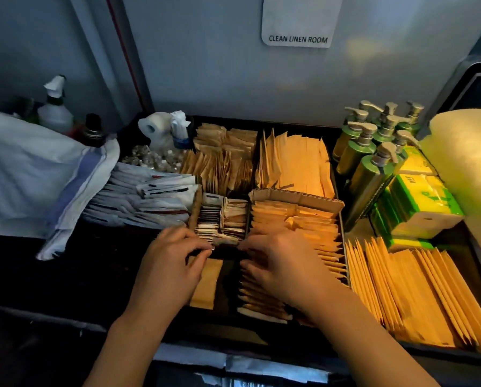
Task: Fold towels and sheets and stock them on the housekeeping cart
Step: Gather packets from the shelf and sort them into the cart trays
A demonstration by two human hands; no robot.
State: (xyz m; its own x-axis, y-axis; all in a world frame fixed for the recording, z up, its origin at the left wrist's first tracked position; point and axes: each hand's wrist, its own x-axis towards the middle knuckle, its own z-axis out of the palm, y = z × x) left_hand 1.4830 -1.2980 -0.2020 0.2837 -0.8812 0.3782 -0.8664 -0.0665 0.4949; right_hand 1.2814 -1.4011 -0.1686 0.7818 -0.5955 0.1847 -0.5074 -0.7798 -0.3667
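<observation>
The housekeeping cart's black top tray [341, 174] holds rows of amenity packets. My left hand [172, 263] is at the near end of a row of small sachets [208, 222], its curled fingertips pinching them. My right hand [284, 263] lies over a row of kraft paper packets [297, 219], thumb and fingers curled round their near ends. A folded white cloth with a blue stripe [30, 174] lies at the tray's left. A cream towel [465, 163] stands at the right edge.
Green pump bottles [373, 152] and green tissue packs [417, 202] stand at the back right. More kraft packets [417, 297] fill the right front. White sachets [138, 199], small bottles, a tissue roll [155, 129] and spray bottles [55, 107] sit at the back left. A wall is behind.
</observation>
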